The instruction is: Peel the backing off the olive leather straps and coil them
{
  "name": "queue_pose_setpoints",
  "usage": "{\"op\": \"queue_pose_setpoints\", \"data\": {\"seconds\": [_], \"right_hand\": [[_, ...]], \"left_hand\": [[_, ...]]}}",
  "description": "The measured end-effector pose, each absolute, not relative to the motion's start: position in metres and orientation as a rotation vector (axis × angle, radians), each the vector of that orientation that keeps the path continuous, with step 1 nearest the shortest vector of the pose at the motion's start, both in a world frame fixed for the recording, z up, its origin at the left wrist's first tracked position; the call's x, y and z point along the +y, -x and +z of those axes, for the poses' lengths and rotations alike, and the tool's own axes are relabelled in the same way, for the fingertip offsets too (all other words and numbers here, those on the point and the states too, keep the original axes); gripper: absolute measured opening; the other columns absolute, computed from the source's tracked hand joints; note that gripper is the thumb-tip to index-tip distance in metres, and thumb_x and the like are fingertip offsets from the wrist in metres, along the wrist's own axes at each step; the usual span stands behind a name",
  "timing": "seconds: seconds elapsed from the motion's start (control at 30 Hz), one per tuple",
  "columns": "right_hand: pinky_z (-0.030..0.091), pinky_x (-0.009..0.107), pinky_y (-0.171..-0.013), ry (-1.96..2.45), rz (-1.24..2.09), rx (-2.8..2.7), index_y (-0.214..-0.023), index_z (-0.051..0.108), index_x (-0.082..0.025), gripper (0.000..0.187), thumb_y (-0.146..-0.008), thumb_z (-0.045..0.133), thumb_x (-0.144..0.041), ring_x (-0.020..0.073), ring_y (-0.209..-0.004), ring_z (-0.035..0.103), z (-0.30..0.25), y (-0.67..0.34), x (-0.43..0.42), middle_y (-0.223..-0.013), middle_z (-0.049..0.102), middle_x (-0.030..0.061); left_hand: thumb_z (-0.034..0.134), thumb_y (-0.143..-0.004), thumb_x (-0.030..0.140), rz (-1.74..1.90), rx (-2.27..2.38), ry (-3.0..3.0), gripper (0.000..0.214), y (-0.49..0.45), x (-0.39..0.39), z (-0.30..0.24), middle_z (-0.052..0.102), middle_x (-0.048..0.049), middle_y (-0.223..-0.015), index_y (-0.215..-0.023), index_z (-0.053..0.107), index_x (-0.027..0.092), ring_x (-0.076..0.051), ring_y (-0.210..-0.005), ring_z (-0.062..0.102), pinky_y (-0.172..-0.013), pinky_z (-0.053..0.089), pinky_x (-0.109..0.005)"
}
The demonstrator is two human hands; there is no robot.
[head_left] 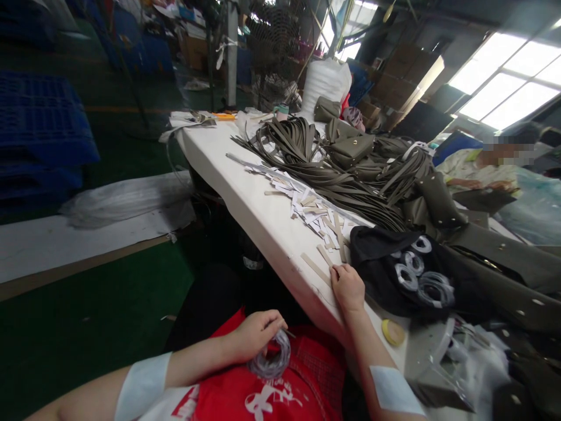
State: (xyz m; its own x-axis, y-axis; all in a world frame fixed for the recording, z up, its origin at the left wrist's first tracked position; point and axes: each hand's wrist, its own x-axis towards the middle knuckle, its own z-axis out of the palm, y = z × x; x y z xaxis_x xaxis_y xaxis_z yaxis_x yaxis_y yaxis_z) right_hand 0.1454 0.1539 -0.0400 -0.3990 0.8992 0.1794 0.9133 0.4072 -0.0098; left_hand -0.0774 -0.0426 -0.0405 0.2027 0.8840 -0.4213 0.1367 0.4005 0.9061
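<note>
My left hand (260, 333) is closed over my lap, around a coil of clear, shiny tubing or cord (277, 359). A thin, short end sticks out by its fingertips. My right hand (348, 286) rests at the near table edge, its fingers pinched on the end of a narrow beige strip (324, 255). Just left of it lies another beige strip (314, 269), flat on the white table (263, 216). Farther up is a loose pile of white and beige strips (318, 216). Several similar coils (435, 289) sit on a black cloth (377, 257) to the right.
Dark olive straps (302, 140) and small olive bags (350, 151) are heaped along the table's far side. A yellow tape roll (393, 332) lies near my right forearm. Another person (477, 166) sits across at the right. Blue pallets (39, 128) stand on the floor at left.
</note>
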Motion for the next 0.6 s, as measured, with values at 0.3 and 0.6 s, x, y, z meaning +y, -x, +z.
{"op": "queue_pose_setpoints", "data": {"seconds": [0.3, 0.6], "right_hand": [[0.037, 0.025, -0.079, 1.638, -0.126, -2.532, -0.094, 0.072, -0.018, 0.029, -0.097, 0.046, -0.029, 0.0179, -0.090, 0.057, -0.0363, -0.1445, 0.1555, -0.093, 0.067, 0.0065], [0.038, 0.026, -0.075, 1.667, -0.122, -2.552, -0.091, 0.073, -0.019, 0.028, -0.096, 0.047, -0.027, 0.0173, -0.087, 0.059, -0.0310, -0.1422, 0.1565, -0.091, 0.067, 0.0062]], "left_hand": [[0.040, -0.089, 0.059, 0.665, 1.283, -1.074, 0.048, 0.0784, -0.0418, -0.0397, 0.060, 0.0001, -0.070, -0.097, 0.062, 0.017, -0.012, -0.049, 0.053, -0.047, 0.038, -0.022], [0.041, -0.087, 0.062, 0.671, 1.288, -1.035, 0.050, 0.0773, -0.0428, -0.0362, 0.060, -0.0005, -0.072, -0.096, 0.061, 0.017, -0.012, -0.049, 0.052, -0.047, 0.037, -0.022]]}}
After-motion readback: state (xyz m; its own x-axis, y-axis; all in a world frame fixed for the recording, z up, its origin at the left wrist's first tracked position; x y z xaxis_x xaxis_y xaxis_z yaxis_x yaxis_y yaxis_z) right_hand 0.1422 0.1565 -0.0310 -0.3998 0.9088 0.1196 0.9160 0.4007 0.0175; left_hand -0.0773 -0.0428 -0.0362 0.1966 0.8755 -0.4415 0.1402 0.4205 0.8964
